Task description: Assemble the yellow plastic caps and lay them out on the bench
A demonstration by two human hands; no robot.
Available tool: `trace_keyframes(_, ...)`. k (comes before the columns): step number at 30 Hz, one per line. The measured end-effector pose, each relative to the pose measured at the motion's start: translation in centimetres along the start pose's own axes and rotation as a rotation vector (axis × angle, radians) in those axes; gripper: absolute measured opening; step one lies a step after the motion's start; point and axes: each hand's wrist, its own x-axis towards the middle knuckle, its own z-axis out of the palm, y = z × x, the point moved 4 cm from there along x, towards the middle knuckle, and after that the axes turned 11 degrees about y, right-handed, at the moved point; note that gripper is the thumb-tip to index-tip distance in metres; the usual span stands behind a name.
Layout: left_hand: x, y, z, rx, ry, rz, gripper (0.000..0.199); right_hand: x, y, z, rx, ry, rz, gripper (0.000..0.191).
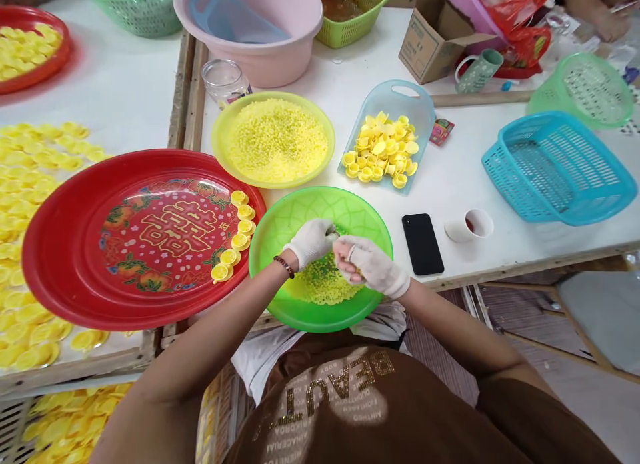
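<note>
My left hand (315, 243), in a white glove with bare fingertips, is closed in a pinch above the green bowl (273, 217). Close against it, my right hand (373, 264) has its gloved fingers curled together. Whatever lies between the fingertips is too small or hidden to make out. Small yellow beads (330, 287) cover part of the bowl's bottom under both hands. To the left, a red tray (75, 251) carries several yellow cup-like pieces (240, 241) along its right edge. A yellow bowl (217, 141) full of beads (277, 141) stands behind the green one.
A blue scoop (400, 91) holds a pile of yellow cup-like pieces (383, 147). Right of the green bowl are a black phone (423, 244), a white cup (457, 231) and a blue basket (560, 167). A pink basin (255, 57) and a clear jar (223, 81) stand farther back.
</note>
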Motion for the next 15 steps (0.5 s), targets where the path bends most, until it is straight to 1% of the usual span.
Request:
trace_keyframes(3,-0.9,-0.4,-0.6,-0.014,0.069,-0.013,0.022,0.5,-2.0,-1.3,0.173,0.170,-0.095,0.044)
trace_keyframes(4,-1.0,-0.4,-0.6,-0.027,0.074,-0.022,0.022,0.8,-2.4,-1.5,0.202,0.219,-0.119,0.045)
trace_keyframes(6,-1.1,-0.3,-0.2,-0.053,0.045,-0.037,0.018,1.6,-3.3,-1.7,0.241,0.287,-0.179,0.046)
trace_keyframes(9,-1.2,0.3,0.4,-0.073,-0.001,-0.038,0.012,2.4,-4.1,-1.4,0.274,0.332,-0.300,0.045)
trace_keyframes(11,-1.5,0.6,0.3,-0.102,0.017,-0.052,0.012,2.6,-4.4,-1.1,0.282,0.350,-0.382,0.042)
trace_keyframes(13,-2.3,0.8,0.0,-0.190,0.020,-0.100,0.012,2.6,-4.5,-0.8,0.287,0.358,-0.443,0.038)
trace_keyframes(15,-3.4,0.8,-0.2,-0.302,0.000,-0.164,0.014,2.5,-4.4,-0.4,0.291,0.360,-0.474,0.034)
